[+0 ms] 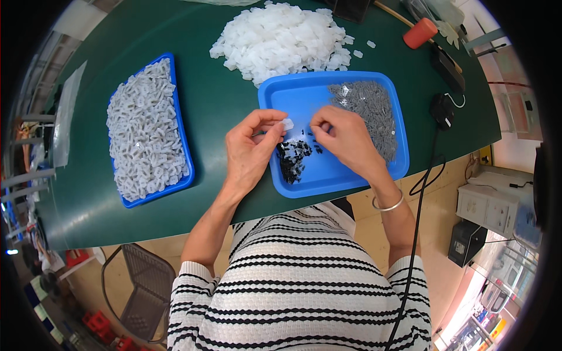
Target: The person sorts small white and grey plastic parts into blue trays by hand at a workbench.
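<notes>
My left hand (pixel 253 146) pinches a small translucent white plastic piece (pixel 287 124) between thumb and forefinger, above the left part of a blue tray (pixel 328 186). Close to its right, my right hand (pixel 345 136) hovers over the same tray with fingers curled together; whatever they hold, if anything, is hidden. Under and between the hands lies a pile of tiny black parts (pixel 291 161), with a few strays beside it. Small grey pieces (pixel 369 111) fill the tray's right side, partly covered by my right hand.
A heap of white plastic pieces (pixel 281 41) lies behind the tray on the green table (pixel 216 105). At left stands another blue tray (pixel 186 146) full of pale grey-white pieces (pixel 146 134). A red cylinder (pixel 420 33) and a black cable (pixel 422 205) are at right.
</notes>
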Action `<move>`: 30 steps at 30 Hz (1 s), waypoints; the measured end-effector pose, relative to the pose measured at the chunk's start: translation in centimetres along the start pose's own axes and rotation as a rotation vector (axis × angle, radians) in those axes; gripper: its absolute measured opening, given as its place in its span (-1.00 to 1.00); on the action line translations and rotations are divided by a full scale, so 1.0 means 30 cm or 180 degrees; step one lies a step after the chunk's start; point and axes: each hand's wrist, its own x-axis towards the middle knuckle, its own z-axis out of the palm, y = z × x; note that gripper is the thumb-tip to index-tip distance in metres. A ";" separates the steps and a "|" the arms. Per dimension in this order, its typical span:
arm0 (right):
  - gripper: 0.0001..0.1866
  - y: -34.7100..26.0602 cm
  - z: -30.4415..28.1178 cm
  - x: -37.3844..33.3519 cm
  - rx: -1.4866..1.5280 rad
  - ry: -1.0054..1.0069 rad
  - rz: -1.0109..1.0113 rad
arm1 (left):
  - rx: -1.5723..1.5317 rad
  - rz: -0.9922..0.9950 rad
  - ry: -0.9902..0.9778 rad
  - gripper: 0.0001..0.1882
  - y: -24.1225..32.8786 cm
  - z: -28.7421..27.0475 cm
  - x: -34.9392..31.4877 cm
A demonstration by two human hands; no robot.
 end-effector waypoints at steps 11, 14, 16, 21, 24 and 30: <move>-0.93 -0.013 0.005 -0.060 0.2412 0.0633 0.0488 | -0.0374 -0.0197 -0.0102 -0.81 -0.012 0.078 0.022; -0.93 -0.009 0.025 -0.067 0.2384 0.0896 0.0297 | -0.0379 -0.0211 -0.0075 -0.80 -0.013 0.088 0.025; -0.93 -0.011 0.051 -0.069 0.2263 0.1068 0.0202 | -0.0402 -0.0201 -0.0061 -0.80 -0.017 0.097 0.025; -0.93 -0.037 0.121 -0.061 0.2266 0.1471 0.0317 | -0.0393 -0.0224 -0.0068 -0.79 -0.019 0.107 0.021; -0.95 -0.054 0.125 -0.059 0.1865 0.1568 0.0269 | -0.0406 -0.0167 -0.0020 -0.79 -0.013 0.105 0.015; -0.97 -0.024 0.153 -0.052 0.1485 0.1766 -0.0030 | -0.0377 -0.0105 0.0002 -0.80 -0.007 0.113 -0.006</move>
